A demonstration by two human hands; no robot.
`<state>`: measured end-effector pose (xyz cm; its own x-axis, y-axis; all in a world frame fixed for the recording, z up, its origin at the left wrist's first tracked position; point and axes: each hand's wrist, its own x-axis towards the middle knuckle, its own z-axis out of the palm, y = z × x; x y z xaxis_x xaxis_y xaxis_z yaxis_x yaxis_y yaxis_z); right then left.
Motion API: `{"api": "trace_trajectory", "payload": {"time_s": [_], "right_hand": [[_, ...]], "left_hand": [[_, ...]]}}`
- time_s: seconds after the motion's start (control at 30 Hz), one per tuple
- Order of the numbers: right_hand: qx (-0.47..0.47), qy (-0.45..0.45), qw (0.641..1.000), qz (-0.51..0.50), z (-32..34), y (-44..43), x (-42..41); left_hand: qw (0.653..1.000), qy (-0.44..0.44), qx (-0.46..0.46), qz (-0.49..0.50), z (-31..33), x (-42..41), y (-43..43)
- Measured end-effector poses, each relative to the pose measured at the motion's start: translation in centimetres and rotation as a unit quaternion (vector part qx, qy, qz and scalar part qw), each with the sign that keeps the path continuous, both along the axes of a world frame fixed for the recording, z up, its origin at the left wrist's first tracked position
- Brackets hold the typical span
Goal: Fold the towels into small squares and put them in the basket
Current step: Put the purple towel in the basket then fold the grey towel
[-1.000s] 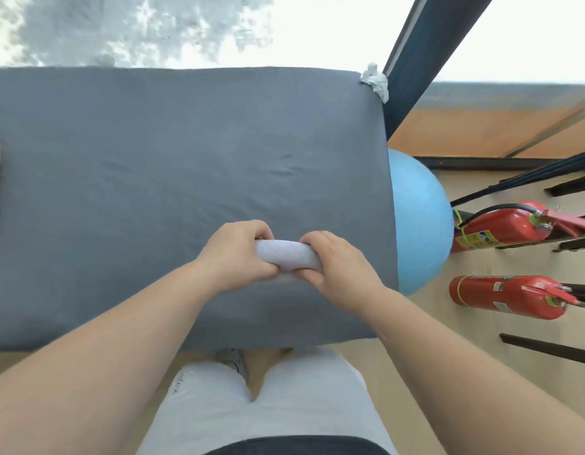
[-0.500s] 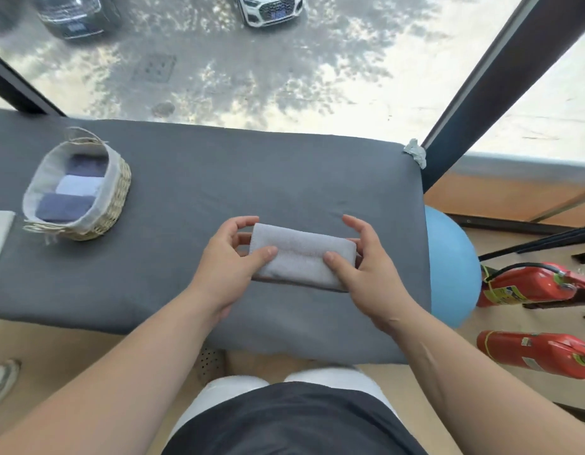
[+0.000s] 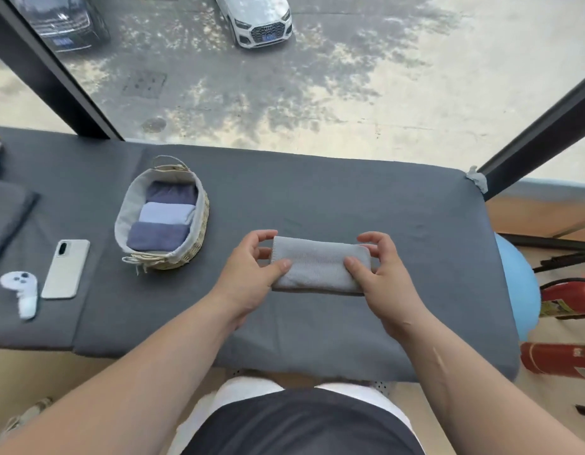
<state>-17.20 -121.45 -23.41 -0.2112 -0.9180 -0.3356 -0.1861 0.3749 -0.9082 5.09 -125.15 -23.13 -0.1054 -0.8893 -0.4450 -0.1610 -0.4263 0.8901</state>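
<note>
The left hand (image 3: 251, 267) pinches the left end of a folded grey towel (image 3: 317, 264), with the thumb pressed on top near the lower left corner and the fingers curled round the far edge. The right hand (image 3: 383, 274) grips the right end the same way, thumb on top and fingers curled behind. Between them the grey towel is a wide, flat rectangle at the centre of the frame, over the dark grey worktop (image 3: 350, 205); whether it rests on the cloth or is lifted just off it cannot be told.

Left of the hands, well apart from the towel, a woven basket (image 3: 199, 244) with a pale fabric lining stands on the worktop. Three folded towels lie in it in a row: a dark purple towel (image 3: 171, 192) at the far end, a light blue towel (image 3: 166, 213) in the middle and a deep blue towel (image 3: 158, 236) at the near end.

Further left lie a pale phone (image 3: 65, 269), face down, and just beside it a white controller (image 3: 20, 287).

At the right edge of the frame, past the worktop's end, are a blue ball (image 3: 521, 290) and two red fire extinguishers (image 3: 560, 359) on the floor. Across the top, through a window, a white car (image 3: 255, 18) and a dark car (image 3: 64, 24) stand on pavement.
</note>
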Motion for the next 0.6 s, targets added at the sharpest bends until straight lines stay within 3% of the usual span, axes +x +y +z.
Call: {"api": "trace_trajectory", "payload": {"time_s": [0.2, 0.43, 0.6], "right_hand": [[0.008, 0.000, 1.000, 0.006, 0.0, -1.8, 7.3], [0.052, -0.043, 0.994, 0.085, -1.0, -5.4, 11.9], [0.053, -0.012, 0.992, 0.115, -1.7, -8.4, 16.1]], "left_hand": [[1.000, -0.011, 0.013, 0.006, -0.2, 7.0, -2.1], [0.995, -0.024, 0.029, 0.094, -1.1, 11.8, -4.6], [0.992, -0.050, 0.030, 0.109, -1.7, 15.7, -6.2]]}}
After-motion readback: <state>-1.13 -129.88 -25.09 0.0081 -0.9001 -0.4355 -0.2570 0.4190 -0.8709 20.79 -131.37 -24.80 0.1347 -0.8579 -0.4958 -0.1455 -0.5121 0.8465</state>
